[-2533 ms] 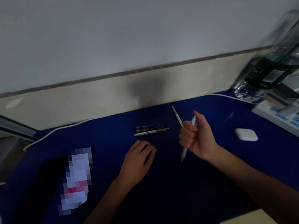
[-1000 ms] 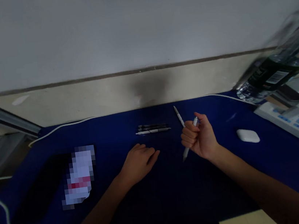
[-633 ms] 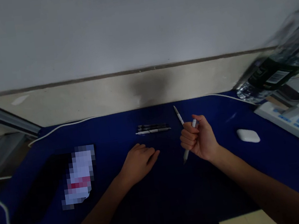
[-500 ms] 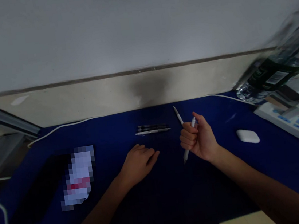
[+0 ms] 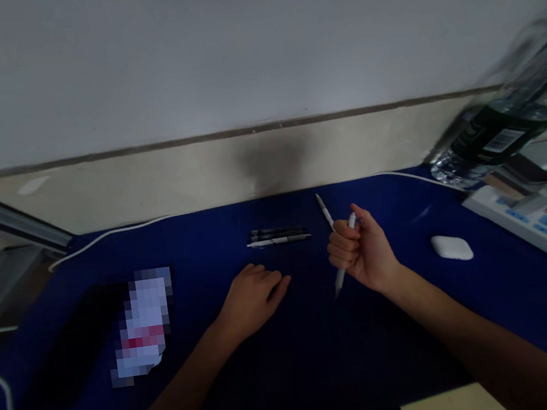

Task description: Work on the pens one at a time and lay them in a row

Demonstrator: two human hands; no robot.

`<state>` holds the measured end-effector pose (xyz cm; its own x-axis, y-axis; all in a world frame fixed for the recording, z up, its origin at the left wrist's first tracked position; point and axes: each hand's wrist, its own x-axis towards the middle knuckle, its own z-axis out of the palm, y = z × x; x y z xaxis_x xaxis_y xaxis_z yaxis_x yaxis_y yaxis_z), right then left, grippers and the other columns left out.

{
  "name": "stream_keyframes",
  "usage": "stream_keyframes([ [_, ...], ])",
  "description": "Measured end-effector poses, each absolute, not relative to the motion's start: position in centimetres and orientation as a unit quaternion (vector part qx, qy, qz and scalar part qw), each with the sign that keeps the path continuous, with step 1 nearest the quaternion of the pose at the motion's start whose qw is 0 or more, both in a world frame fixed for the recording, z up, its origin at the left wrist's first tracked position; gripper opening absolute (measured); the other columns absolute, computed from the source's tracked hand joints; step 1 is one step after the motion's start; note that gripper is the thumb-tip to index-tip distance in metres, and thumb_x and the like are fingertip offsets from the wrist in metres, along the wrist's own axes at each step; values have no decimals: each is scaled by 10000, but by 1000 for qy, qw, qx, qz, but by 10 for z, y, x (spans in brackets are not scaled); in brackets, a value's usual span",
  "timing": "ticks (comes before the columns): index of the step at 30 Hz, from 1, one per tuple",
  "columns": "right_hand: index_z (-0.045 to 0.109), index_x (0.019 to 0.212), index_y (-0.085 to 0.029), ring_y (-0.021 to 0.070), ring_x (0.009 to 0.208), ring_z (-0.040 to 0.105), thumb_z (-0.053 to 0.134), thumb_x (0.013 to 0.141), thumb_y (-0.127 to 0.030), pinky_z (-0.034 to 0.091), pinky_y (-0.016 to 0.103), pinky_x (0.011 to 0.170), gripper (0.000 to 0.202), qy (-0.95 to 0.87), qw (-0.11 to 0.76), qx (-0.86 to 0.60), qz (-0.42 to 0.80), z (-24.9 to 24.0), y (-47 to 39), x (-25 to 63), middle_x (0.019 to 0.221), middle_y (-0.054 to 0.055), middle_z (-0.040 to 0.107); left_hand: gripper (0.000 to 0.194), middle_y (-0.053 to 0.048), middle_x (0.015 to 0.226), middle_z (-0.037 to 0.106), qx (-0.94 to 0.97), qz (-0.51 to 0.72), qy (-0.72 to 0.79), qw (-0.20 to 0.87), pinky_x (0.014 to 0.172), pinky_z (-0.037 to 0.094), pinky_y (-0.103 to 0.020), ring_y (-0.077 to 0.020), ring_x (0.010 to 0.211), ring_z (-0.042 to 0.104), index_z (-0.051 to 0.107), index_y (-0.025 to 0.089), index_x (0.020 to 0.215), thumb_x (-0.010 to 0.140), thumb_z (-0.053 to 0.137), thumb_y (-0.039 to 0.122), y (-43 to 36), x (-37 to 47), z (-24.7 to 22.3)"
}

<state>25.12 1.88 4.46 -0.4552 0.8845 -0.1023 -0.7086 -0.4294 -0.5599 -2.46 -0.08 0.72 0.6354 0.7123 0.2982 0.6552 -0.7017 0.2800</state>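
Observation:
My right hand (image 5: 360, 251) is closed round a white and grey pen (image 5: 340, 279), its tip pointing down and the thumb at its upper end. Just behind that hand, another white pen (image 5: 324, 210) lies slanted on the blue table (image 5: 198, 242). My left hand (image 5: 253, 300) rests palm down on the table, its fingers curled under and partly hidden; whether anything is beneath them cannot be seen. Beyond it lies a white and dark pen (image 5: 279, 240) crosswise, with darker pens (image 5: 277, 232) right behind it.
At the left are a dark flat object (image 5: 75, 349) and a blurred-out packet (image 5: 142, 323), with a white cable (image 5: 12, 407) around them. A white rounded case (image 5: 452, 247), a power strip (image 5: 533, 224) and a bottle (image 5: 491, 136) are at the right. A wall (image 5: 174, 178) stands behind.

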Motion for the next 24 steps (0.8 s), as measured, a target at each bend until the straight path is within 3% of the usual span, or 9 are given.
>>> stream_keyframes([
  [12, 192, 603, -281, 79, 459, 117, 776, 861, -483, 236, 234, 403, 670, -185, 516, -214, 809, 38, 23, 252, 510, -118, 172, 491, 22, 646, 631, 901, 186, 385, 77, 743, 467, -352, -171, 653, 643, 587, 220, 742, 1208, 491, 341, -2, -26, 7],
  [17, 183, 612, -281, 84, 459, 111, 763, 903, -560, 218, 243, 402, 707, -177, 528, -199, 806, 41, 22, 251, 511, -113, 183, 488, 22, 648, 634, 902, 183, 383, 76, 735, 479, -364, -175, 644, 639, 587, 219, 740, 1204, 496, 339, -1, -25, 8],
  [24, 210, 605, -284, 94, 468, 105, 719, 927, -493, 233, 249, 404, 638, -163, 534, -214, 802, 44, 20, 250, 511, -107, 183, 488, 20, 650, 640, 902, 186, 382, 79, 726, 480, -375, -181, 643, 641, 599, 214, 743, 1205, 496, 334, -1, -25, 7],
])
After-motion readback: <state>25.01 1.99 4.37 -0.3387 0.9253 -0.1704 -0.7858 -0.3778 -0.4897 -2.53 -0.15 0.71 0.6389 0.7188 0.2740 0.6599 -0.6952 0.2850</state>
